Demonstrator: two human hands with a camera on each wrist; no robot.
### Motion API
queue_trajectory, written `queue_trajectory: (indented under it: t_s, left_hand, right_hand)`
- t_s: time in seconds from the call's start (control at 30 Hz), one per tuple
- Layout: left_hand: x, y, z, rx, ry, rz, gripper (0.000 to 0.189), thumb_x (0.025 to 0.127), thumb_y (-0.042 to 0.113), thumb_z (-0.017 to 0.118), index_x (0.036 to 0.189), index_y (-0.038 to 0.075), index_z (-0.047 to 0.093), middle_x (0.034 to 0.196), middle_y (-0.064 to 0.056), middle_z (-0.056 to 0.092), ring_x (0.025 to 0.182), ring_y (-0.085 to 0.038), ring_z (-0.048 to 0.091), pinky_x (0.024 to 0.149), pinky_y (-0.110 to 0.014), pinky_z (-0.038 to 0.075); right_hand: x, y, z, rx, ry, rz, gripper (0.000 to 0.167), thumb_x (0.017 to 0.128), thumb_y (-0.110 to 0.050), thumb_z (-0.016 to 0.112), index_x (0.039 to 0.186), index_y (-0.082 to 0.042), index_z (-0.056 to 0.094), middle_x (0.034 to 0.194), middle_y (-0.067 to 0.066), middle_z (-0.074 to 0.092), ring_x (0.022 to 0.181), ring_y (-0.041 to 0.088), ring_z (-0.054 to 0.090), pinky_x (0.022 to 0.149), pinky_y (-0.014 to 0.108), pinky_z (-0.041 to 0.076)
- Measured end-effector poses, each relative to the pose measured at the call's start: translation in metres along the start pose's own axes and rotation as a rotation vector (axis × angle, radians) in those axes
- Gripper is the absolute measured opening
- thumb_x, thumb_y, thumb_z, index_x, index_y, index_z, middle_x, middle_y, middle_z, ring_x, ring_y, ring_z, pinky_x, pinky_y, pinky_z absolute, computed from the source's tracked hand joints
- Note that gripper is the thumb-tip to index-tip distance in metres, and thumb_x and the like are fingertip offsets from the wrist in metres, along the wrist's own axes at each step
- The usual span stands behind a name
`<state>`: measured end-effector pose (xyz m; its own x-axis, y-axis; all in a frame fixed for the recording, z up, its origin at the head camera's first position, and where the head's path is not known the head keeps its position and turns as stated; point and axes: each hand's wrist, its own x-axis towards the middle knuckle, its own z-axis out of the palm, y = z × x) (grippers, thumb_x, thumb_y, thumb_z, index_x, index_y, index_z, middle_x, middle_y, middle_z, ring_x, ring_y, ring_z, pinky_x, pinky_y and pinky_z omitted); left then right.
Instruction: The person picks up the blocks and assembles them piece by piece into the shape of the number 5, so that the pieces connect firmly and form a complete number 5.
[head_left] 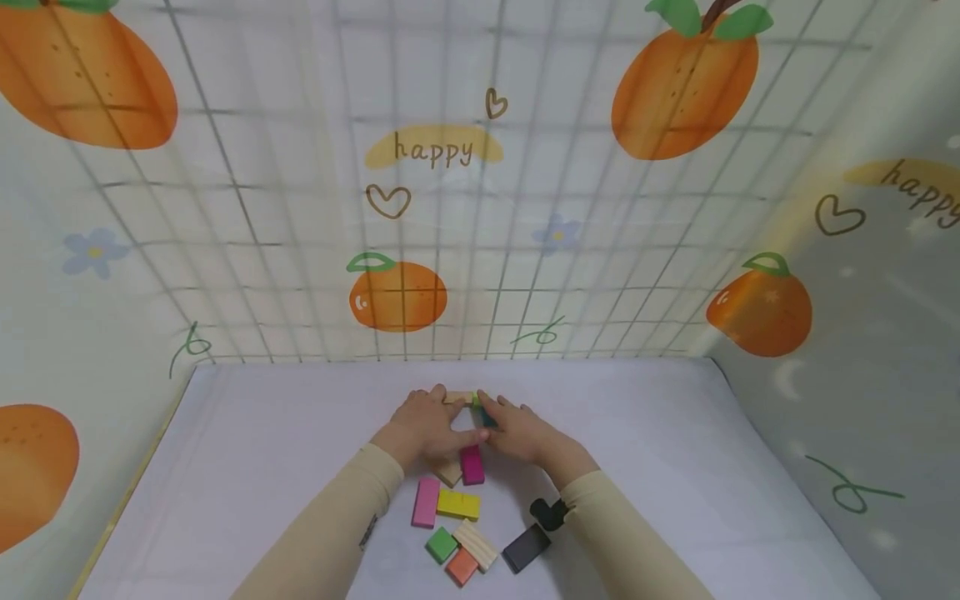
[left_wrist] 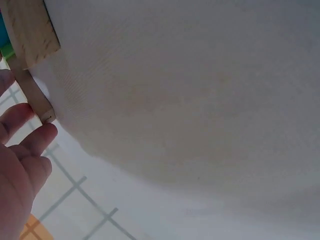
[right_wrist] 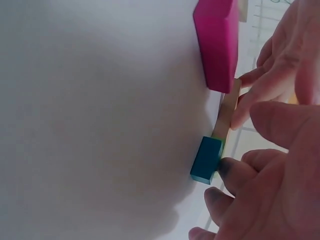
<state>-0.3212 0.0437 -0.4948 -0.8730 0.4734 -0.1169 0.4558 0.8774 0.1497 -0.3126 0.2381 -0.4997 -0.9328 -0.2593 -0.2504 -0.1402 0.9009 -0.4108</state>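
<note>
Both hands meet over a small group of wooden blocks at the far middle of the table. My left hand (head_left: 427,422) has its fingertips at the end and far side of a plain wooden block (left_wrist: 35,95). A green block (head_left: 476,400) adjoins that block's other end. In the right wrist view, a fingertip of my right hand (right_wrist: 270,195) touches the side of a teal block (right_wrist: 207,159) beside the green one. The thumbs come together in the head view, above a magenta block (head_left: 472,467). Another plain wooden block (head_left: 448,472) lies partly hidden under the left hand.
Nearer me lie a pink block (head_left: 426,502), a yellow block (head_left: 459,504), a green block (head_left: 441,545), a ridged wooden block (head_left: 476,546), an orange block (head_left: 462,567) and a black block (head_left: 527,548). A patterned curtain over a wire grid (head_left: 480,275) stands behind the white table (head_left: 285,433).
</note>
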Motion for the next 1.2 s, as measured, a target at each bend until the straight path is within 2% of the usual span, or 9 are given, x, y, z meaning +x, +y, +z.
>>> queue_trajectory:
  t_s: [0.2, 0.43, 0.63, 0.77, 0.83, 0.93, 1.03, 1.1, 1.2]
  left_hand:
    - [-0.002, 0.000, -0.001, -0.035, 0.007, -0.002, 0.097, 0.084, 0.090, 0.032, 0.151, 0.022, 0.049, 0.133, -0.014, 0.055, 0.117, -0.036, 0.054, 0.103, -0.049, 0.049]
    - [-0.002, 0.001, 0.002, -0.027, 0.015, -0.007, 0.098, 0.084, 0.091, 0.030, 0.152, 0.022, 0.048, 0.138, -0.015, 0.053, 0.123, -0.038, 0.053, 0.107, -0.050, 0.046]
    - [-0.003, -0.004, 0.006, -0.143, 0.010, -0.036, 0.091, 0.087, 0.087, 0.035, 0.154, 0.026, 0.043, 0.149, -0.017, 0.046, 0.132, -0.038, 0.049, 0.109, -0.052, 0.045]
    - [-0.005, -0.014, 0.009, -0.196, 0.074, -0.052, 0.090, 0.089, 0.081, 0.044, 0.159, 0.025, 0.034, 0.155, -0.015, 0.039, 0.137, -0.037, 0.045, 0.113, -0.052, 0.043]
    - [-0.009, -0.020, 0.007, -0.204, 0.126, -0.061, 0.092, 0.090, 0.078, 0.045, 0.161, 0.022, 0.028, 0.159, -0.015, 0.033, 0.141, -0.037, 0.041, 0.116, -0.052, 0.039]
    - [-0.018, -0.024, 0.001, -0.223, 0.217, -0.076, 0.091, 0.092, 0.073, 0.049, 0.161, 0.019, 0.026, 0.158, -0.014, 0.034, 0.141, -0.036, 0.042, 0.115, -0.051, 0.040]
    - [-0.032, -0.013, -0.002, -0.246, 0.252, -0.060, 0.083, 0.093, 0.066, 0.055, 0.157, 0.017, 0.036, 0.154, -0.011, 0.041, 0.137, -0.032, 0.046, 0.111, -0.050, 0.046]
    - [-0.042, 0.002, 0.001, -0.233, 0.209, -0.007, 0.078, 0.093, 0.064, 0.058, 0.153, 0.018, 0.044, 0.154, -0.008, 0.044, 0.139, -0.029, 0.046, 0.110, -0.050, 0.046]
    - [-0.056, 0.025, 0.013, -0.180, 0.105, 0.127, 0.075, 0.092, 0.069, 0.055, 0.148, 0.019, 0.051, 0.158, -0.007, 0.042, 0.144, -0.028, 0.043, 0.113, -0.049, 0.043]
  right_hand:
    - [-0.001, -0.001, 0.000, -0.014, 0.015, -0.018, 0.065, 0.101, -0.040, 0.054, 0.159, -0.022, 0.032, 0.161, 0.016, 0.038, 0.151, 0.038, 0.032, 0.120, 0.064, 0.022]
    - [-0.002, 0.003, 0.002, 0.007, 0.024, -0.035, 0.067, 0.101, -0.040, 0.055, 0.160, -0.022, 0.030, 0.163, 0.017, 0.034, 0.150, 0.043, 0.030, 0.119, 0.066, 0.022]
    - [-0.008, 0.003, 0.003, -0.004, 0.091, -0.140, 0.068, 0.103, -0.036, 0.055, 0.161, -0.017, 0.027, 0.165, 0.007, 0.032, 0.154, 0.034, 0.025, 0.122, 0.062, 0.020]
    - [-0.025, -0.001, 0.007, -0.033, 0.109, -0.145, 0.065, 0.103, -0.041, 0.054, 0.160, -0.019, 0.031, 0.164, 0.001, 0.034, 0.155, 0.030, 0.025, 0.123, 0.061, 0.020]
    - [-0.038, -0.002, 0.010, -0.046, 0.088, -0.142, 0.063, 0.102, -0.041, 0.054, 0.158, -0.021, 0.035, 0.164, 0.000, 0.035, 0.155, 0.030, 0.024, 0.122, 0.062, 0.020]
    - [-0.060, -0.002, 0.011, -0.066, 0.039, -0.147, 0.060, 0.101, -0.039, 0.058, 0.155, -0.021, 0.041, 0.163, 0.002, 0.036, 0.155, 0.032, 0.023, 0.120, 0.066, 0.020]
    - [-0.081, 0.001, 0.009, -0.084, 0.014, -0.138, 0.059, 0.100, -0.039, 0.061, 0.153, -0.019, 0.046, 0.162, 0.004, 0.038, 0.155, 0.033, 0.025, 0.119, 0.068, 0.021]
    - [-0.091, 0.003, 0.007, -0.095, 0.022, -0.129, 0.058, 0.099, -0.038, 0.062, 0.152, -0.019, 0.048, 0.162, 0.005, 0.039, 0.154, 0.034, 0.026, 0.118, 0.069, 0.022]
    - [-0.099, 0.003, 0.004, -0.112, 0.061, -0.139, 0.058, 0.099, -0.036, 0.063, 0.151, -0.017, 0.048, 0.162, 0.006, 0.039, 0.153, 0.035, 0.027, 0.117, 0.069, 0.023]
